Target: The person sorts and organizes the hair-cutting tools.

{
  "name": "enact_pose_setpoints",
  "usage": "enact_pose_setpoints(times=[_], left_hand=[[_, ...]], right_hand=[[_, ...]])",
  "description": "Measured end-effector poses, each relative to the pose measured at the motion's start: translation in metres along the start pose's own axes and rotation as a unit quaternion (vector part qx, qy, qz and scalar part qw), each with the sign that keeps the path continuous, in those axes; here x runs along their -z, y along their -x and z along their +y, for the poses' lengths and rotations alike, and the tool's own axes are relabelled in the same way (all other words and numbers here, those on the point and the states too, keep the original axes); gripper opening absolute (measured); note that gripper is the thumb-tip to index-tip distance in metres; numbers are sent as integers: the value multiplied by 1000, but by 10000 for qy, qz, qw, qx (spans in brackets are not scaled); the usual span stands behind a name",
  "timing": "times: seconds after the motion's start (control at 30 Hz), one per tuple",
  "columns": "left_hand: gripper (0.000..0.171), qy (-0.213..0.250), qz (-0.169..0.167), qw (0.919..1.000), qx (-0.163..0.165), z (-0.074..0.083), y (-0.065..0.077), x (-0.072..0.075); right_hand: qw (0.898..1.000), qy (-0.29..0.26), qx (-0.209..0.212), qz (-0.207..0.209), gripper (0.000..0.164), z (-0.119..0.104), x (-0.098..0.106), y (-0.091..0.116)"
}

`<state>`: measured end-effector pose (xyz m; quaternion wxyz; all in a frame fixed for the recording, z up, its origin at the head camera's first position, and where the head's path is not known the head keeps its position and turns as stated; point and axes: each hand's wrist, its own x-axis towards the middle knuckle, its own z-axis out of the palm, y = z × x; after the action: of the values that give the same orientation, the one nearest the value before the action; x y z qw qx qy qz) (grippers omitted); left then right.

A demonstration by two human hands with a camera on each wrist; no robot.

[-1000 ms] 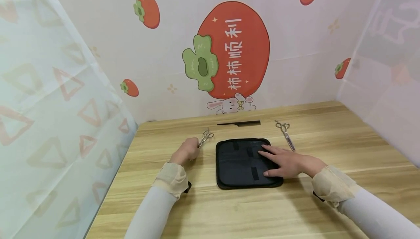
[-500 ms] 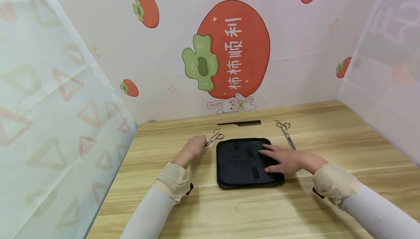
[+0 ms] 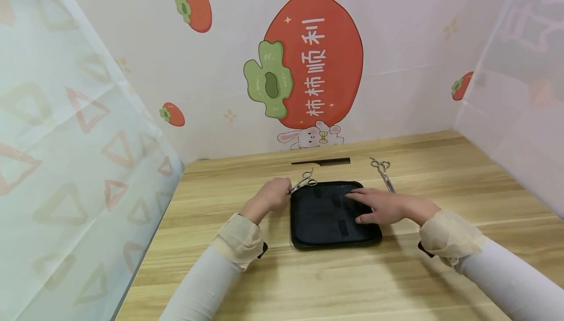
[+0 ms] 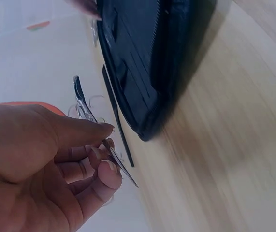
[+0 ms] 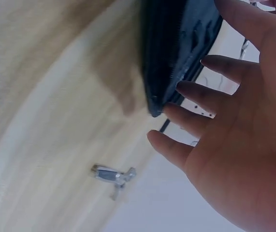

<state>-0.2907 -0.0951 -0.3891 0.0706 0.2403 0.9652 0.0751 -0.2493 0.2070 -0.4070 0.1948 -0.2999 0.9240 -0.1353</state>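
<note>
My left hand (image 3: 274, 194) pinches a pair of scissors (image 3: 304, 180) at the blades, with the finger loops pointing away over the back left corner of a black zippered case (image 3: 317, 220). In the left wrist view the thumb and fingertips close on the scissors (image 4: 87, 110), and a blade tip sticks out past them. The case lies on the table, its dark inner face with strap-like patches turned up. My right hand (image 3: 382, 206) is spread, fingers straight, over the case's right side; in the right wrist view its fingertips (image 5: 188, 87) overlap the case's edge.
A black tail comb (image 3: 328, 162) lies behind the case. Thinning shears (image 3: 384, 174) lie on the wooden table (image 3: 326, 282) at the back right, just beyond my right hand. Printed cloth walls (image 3: 220, 66) enclose the table at the back and both sides.
My left hand has carried the scissors to the right, from beside the case to over its back left corner. My right hand has stayed at the case's right side.
</note>
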Motion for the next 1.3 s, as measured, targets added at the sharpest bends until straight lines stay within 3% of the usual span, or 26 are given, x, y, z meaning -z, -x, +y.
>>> enact_pose_setpoints(times=[0.3, 0.6, 0.8, 0.97, 1.3], left_hand=[[25, -249, 85, 9984, -508, 19, 4, 2], [16, -387, -149, 9978, -511, 35, 7, 0], [3, -515, -273, 9965, -604, 45, 10, -2], [4, -439, -265, 9961, -716, 53, 11, -3], [4, -490, -289, 9947, -856, 61, 11, -6]], right_hand=[[9948, 470, 135, 888, 66, -13, 14, -4], [9834, 837, 434, 1548, 70, -29, 22, -17], [9785, 1087, 697, 1609, 64, -32, 21, -25], [9753, 1212, 779, 1674, 50, -34, 20, -28], [9746, 1372, 811, 1573, 44, -36, 16, -30]])
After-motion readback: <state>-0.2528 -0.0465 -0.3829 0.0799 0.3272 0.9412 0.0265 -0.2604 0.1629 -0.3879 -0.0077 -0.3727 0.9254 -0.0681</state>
